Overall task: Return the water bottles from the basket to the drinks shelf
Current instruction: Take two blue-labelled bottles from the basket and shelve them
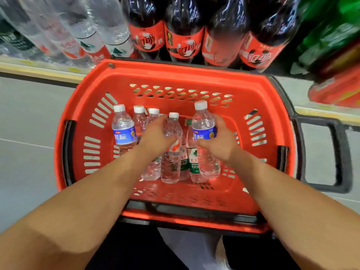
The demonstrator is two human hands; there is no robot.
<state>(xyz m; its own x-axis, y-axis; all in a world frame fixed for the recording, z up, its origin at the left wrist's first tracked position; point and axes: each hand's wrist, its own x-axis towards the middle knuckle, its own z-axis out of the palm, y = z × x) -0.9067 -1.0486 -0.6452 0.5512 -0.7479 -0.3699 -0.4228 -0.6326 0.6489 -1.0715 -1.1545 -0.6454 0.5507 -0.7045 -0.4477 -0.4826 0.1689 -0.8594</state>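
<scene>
Both hands are down in the red basket (124,75): right hand (220,141) clamps a blue-label bottle (204,133), left hand (155,135) wraps a clear bottle (172,145) mid-basket. Risk: lifting together could topple the neighbours packed tight alongside, or smooth plastic could slip.

Bare basket (109,78) floor lies beyond the fingertips; upright water bottles (173,145) crowd between both hands, blocking passage there.

Small clear plastic water bottles with white caps (171,149) stand upright, clustered mid-floor in the red slotted plastic basket (175,75); two carry blue labels.
</scene>
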